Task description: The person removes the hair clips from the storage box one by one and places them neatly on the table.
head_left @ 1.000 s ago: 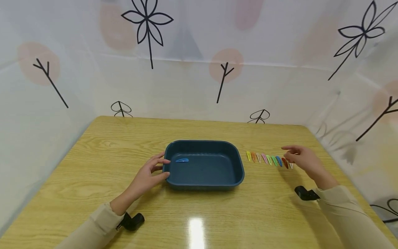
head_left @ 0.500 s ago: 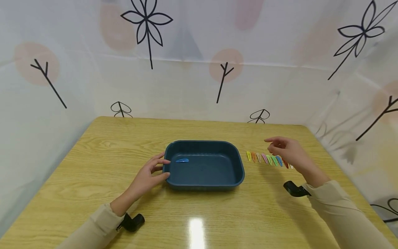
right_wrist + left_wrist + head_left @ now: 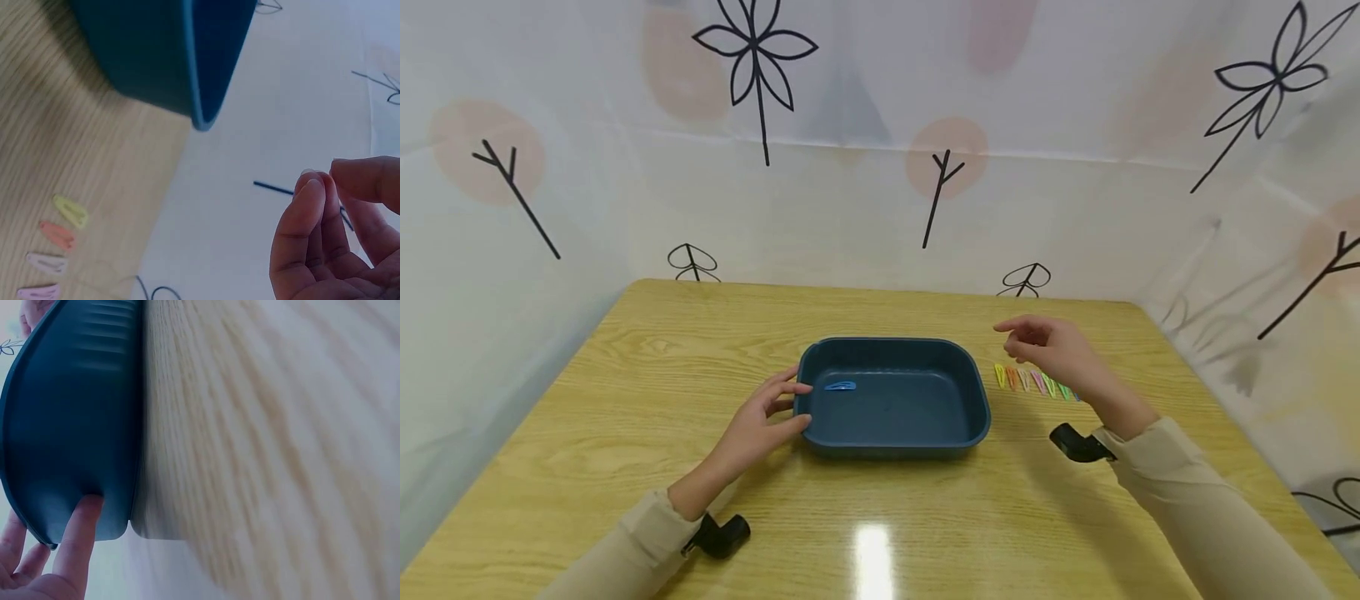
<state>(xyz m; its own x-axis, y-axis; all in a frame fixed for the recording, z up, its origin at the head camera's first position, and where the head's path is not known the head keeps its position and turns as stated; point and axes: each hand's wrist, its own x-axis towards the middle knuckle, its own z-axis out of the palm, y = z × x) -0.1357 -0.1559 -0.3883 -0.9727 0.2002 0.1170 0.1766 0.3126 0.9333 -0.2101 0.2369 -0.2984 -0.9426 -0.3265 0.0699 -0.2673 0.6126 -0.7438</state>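
A dark teal tray (image 3: 891, 437) stands mid-table, with one blue snap hair clip (image 3: 840, 386) lying inside near its left end. My left hand (image 3: 767, 418) rests on the tray's left rim; in the left wrist view its thumb (image 3: 78, 540) presses the outer wall. To the right of the tray, my right hand (image 3: 1060, 354) hangs above the table over a row of hair clips, fingers curled and fingertips together. In the right wrist view these fingertips (image 3: 307, 194) meet in a pinch; I cannot tell whether something thin is between them.
Laid out in a row right of the tray are several hair clips, among them a yellow one (image 3: 999, 376), an orange one (image 3: 57, 235) and a pink one (image 3: 1038, 382). The right hand hides the row's far end. Behind the wooden table (image 3: 715, 333) hangs a patterned cloth (image 3: 850, 225).
My right hand has moved left from the right end of the clip row toward the tray, rising a little. The left hand, the tray and the blue clip inside have stayed put.
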